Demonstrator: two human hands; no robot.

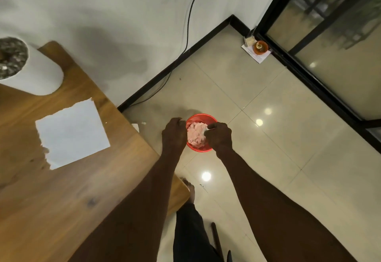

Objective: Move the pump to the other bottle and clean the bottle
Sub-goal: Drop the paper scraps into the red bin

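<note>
Red plastic, a small bin (201, 148), sits on the tiled floor (268, 138) beside the wooden worktop (61, 189), filled with crumpled pinkish-white tissue (195, 135). Both hands hang over it: the left hand (174, 135) is curled at the bin's left rim (what it holds, if anything, cannot be told), and the right hand (219, 137) pinches a scrap of white tissue above the heap. Neither bottle nor pump is in view. A torn white sheet (72, 133) lies on the worktop.
</note>
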